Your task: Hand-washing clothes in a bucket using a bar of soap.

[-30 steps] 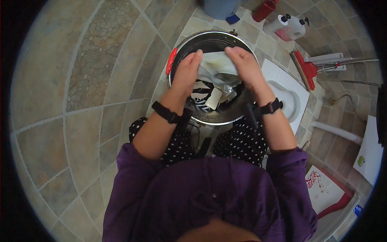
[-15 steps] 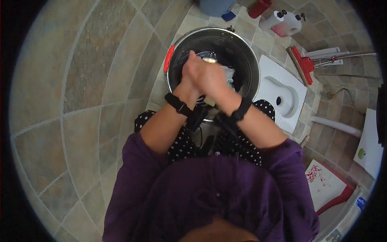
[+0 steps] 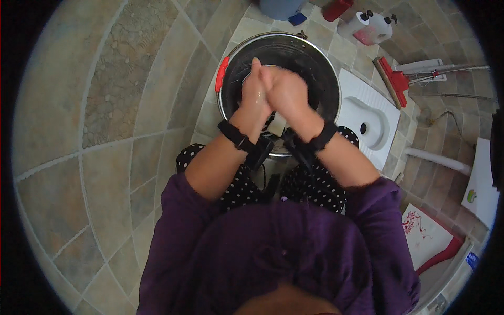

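Note:
A large round metal bucket (image 3: 336,107) with a red grip on its left side stands before me, its inside dark. Over its mouth, my left hand (image 3: 254,95) and my right hand (image 3: 287,90) are pressed together. The left thumb points up and away, and the wet skin shines. Both hands look closed, the right one curled like a fist against the left palm. Whatever lies between them is hidden. Just below the hands shows a pale, blocky thing (image 3: 276,126), too unclear to name. A black band circles each wrist, with dark gear beneath.
A white squat toilet (image 3: 370,126) is set in the floor on the right, with a red-headed floor squeegee (image 3: 394,84) beyond it. White pump bottles (image 3: 367,29), a red container (image 3: 337,9) and a blue-grey bucket (image 3: 281,8) stand at the back. A tiled wall (image 3: 105,173) rises on the left.
My hands have turned more upright, still together, and the right has shifted slightly right. The pale cloth and bright spot seen in the bucket before are now covered by the hands.

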`<action>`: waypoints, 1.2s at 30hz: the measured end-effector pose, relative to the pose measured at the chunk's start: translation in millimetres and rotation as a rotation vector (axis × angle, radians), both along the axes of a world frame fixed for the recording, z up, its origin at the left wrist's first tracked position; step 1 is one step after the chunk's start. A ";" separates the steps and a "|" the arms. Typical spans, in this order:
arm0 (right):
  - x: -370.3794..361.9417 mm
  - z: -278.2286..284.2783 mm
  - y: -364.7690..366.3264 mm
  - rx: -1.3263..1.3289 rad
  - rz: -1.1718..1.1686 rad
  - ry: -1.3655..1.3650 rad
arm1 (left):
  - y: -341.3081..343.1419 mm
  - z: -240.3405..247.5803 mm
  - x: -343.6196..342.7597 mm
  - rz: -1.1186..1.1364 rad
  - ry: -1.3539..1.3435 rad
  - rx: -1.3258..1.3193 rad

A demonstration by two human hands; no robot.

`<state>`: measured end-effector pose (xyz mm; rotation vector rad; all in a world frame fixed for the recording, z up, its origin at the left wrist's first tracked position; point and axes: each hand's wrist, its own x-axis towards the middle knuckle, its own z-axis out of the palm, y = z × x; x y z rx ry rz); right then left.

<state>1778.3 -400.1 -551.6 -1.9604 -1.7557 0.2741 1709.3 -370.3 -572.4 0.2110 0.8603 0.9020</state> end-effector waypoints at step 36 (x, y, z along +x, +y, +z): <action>-27.5 21.2 9.4 -0.130 0.099 -0.339 | 9.4 -41.0 -20.8 -0.236 -0.668 0.154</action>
